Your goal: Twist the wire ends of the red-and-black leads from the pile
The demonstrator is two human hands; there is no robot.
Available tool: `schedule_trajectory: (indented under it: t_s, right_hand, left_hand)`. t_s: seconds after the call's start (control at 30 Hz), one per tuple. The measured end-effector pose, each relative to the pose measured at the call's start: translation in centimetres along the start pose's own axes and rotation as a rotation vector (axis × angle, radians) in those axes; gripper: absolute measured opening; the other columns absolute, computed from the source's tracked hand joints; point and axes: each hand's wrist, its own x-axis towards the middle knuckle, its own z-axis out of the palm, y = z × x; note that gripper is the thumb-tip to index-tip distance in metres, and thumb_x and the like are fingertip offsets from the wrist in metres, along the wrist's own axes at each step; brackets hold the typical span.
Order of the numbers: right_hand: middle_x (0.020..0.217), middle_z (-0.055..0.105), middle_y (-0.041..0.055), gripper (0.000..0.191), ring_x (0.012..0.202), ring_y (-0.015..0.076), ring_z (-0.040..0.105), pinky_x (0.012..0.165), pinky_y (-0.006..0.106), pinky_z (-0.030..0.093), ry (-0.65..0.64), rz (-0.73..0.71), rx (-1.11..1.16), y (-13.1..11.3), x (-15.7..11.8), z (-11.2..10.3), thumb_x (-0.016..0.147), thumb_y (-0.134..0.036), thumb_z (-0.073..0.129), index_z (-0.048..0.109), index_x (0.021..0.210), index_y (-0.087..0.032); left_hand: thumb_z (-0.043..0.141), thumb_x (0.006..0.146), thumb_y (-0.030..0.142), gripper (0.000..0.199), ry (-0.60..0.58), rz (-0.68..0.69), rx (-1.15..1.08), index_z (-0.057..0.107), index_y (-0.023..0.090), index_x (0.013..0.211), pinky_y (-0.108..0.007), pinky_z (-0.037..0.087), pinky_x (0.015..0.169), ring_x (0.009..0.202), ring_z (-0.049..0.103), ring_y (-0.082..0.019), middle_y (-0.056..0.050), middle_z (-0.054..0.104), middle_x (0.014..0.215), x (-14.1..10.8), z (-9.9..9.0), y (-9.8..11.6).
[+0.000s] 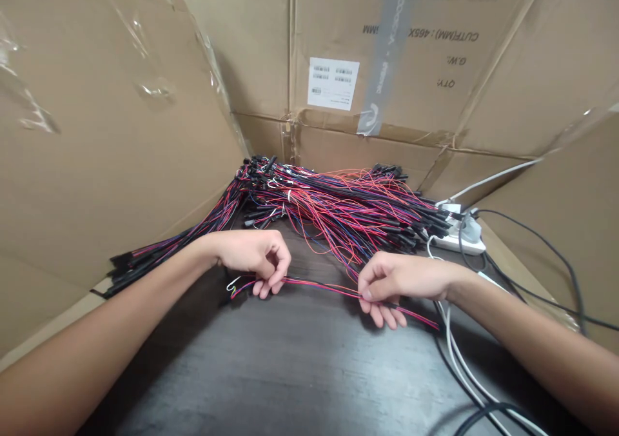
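A thin bundle of red, orange and dark wires, a wire harness (322, 286), stretches between my two hands just above the dark tabletop (290, 365). My left hand (271, 268) pinches it near its left end, where a white tie and a short loose tail stick out. Thumb and fingers of my right hand (384, 287) close on it farther right, and its red end runs on past them. Behind my hands lies a large pile of similar wire harnesses (338, 204), with black sleeves and connectors at their ends.
Cardboard walls (261, 49) surround the table at the back and sides. A white power strip (461, 236) with plugs stands right of the pile. White cables (457, 352) and black cables (551, 242) run along the right side. More harness ends (130, 265) spread out at left.
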Motion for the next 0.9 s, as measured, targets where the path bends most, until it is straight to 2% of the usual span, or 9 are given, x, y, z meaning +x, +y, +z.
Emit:
schedule_trajectory:
  t_s: [0.17, 0.27, 0.37, 0.47, 0.57, 0.63, 0.73, 0.9]
  right_hand:
    - [0.054, 0.063, 0.0013, 0.015, 0.039, 0.0043, 0.052, 0.033, 0.012, 0.035, 0.043, 0.014, -0.058, -0.2, -0.2, 0.1, 0.076, -0.022, 0.057, 0.062, 0.067, -0.01]
    - [0.052, 0.06, -0.0002, 0.015, 0.037, 0.0031, 0.047, 0.032, 0.012, 0.028, 0.086, 0.01, -0.089, -0.5, -0.4, 0.3, 0.075, -0.021, 0.057, 0.061, 0.065, -0.011]
    - [0.05, 0.058, -0.0013, 0.014, 0.037, 0.0024, 0.043, 0.033, 0.012, 0.026, 0.119, -0.008, -0.146, -0.8, -0.6, 0.6, 0.076, -0.019, 0.056, 0.06, 0.066, -0.011]
    - [0.051, 0.058, -0.0013, 0.012, 0.038, 0.0028, 0.043, 0.035, 0.013, 0.029, 0.118, -0.061, -0.226, -0.9, -0.7, 1.0, 0.076, -0.016, 0.054, 0.061, 0.068, -0.01]
    - [0.052, 0.058, -0.0017, 0.012, 0.039, 0.0032, 0.044, 0.039, 0.013, 0.033, 0.109, -0.116, -0.279, -0.9, -0.6, 1.7, 0.077, -0.013, 0.052, 0.06, 0.07, -0.011]
    - [0.052, 0.057, -0.0021, 0.012, 0.039, 0.0035, 0.044, 0.04, 0.014, 0.034, 0.107, -0.126, -0.291, -0.8, -0.5, 2.2, 0.078, -0.012, 0.051, 0.06, 0.069, -0.011]
    - [0.052, 0.057, -0.0025, 0.012, 0.04, 0.0037, 0.044, 0.04, 0.014, 0.034, 0.125, -0.116, -0.3, -0.7, -0.3, 2.9, 0.079, -0.011, 0.052, 0.059, 0.07, -0.011]
    - [0.052, 0.056, -0.0026, 0.012, 0.039, 0.0037, 0.044, 0.04, 0.014, 0.033, 0.111, -0.141, -0.261, -0.5, 0.0, 2.9, 0.082, -0.014, 0.053, 0.059, 0.072, -0.011]
  left_hand:
    - [0.059, 0.069, 0.005, 0.009, -0.045, -0.043, -0.026, 0.057, 0.014, 0.069, -0.017, 0.051, 0.05, 0.051, 0.064, -0.011, -0.002, 0.068, 0.063, 0.0, 0.0, -0.4]
    - [0.06, 0.07, 0.005, 0.017, -0.062, -0.057, -0.052, 0.054, 0.016, 0.083, -0.018, 0.051, 0.049, 0.053, 0.064, -0.011, -0.001, 0.067, 0.067, 0.2, 0.5, 0.0]
    - [0.063, 0.073, 0.012, 0.026, -0.029, -0.053, -0.069, 0.054, 0.017, 0.097, -0.02, 0.05, 0.051, 0.054, 0.062, -0.011, 0.0, 0.065, 0.072, 0.8, 2.0, 1.1]
    - [0.058, 0.082, 0.023, 0.016, 0.05, -0.027, -0.053, 0.057, 0.014, 0.096, -0.02, 0.048, 0.05, 0.05, 0.057, -0.009, 0.001, 0.061, 0.068, 1.8, 4.5, 2.5]
    - [0.047, 0.089, 0.03, 0.023, 0.159, 0.003, -0.023, 0.061, 0.012, 0.093, -0.018, 0.045, 0.046, 0.049, 0.055, -0.008, -0.001, 0.06, 0.068, 2.8, 7.0, 3.3]
    - [0.046, 0.089, 0.03, 0.025, 0.211, -0.026, 0.001, 0.063, 0.011, 0.087, -0.017, 0.042, 0.042, 0.046, 0.053, -0.008, 0.0, 0.058, 0.064, 3.2, 8.3, 3.4]
    - [0.048, 0.086, 0.027, 0.024, 0.261, -0.08, 0.047, 0.062, 0.011, 0.078, -0.016, 0.039, 0.039, 0.043, 0.051, -0.008, 0.0, 0.057, 0.06, 3.5, 9.2, 3.2]
    - [0.047, 0.084, 0.024, 0.02, 0.287, -0.083, 0.06, 0.061, 0.012, 0.078, -0.016, 0.04, 0.036, 0.043, 0.053, -0.009, 0.0, 0.059, 0.061, 3.5, 9.1, 3.0]
